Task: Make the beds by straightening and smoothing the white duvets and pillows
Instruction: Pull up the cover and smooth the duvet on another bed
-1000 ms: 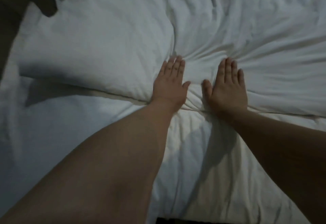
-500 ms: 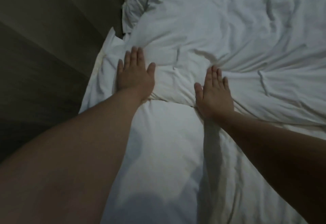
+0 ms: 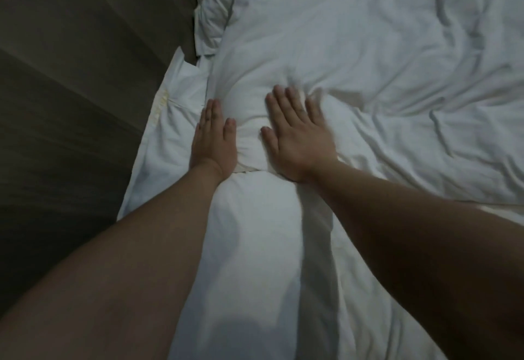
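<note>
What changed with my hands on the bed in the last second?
Both hands shifted to the left end of the duvet fold. Then the right hand slid toward the left hand, bunching the fabric between them. Both stay flat, pressing and gripping nothing.

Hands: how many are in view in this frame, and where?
2. The left hand lies flat at the left side of the duvet. The right hand lies flat just to its right, fingers spread. No other hand shows.
</note>
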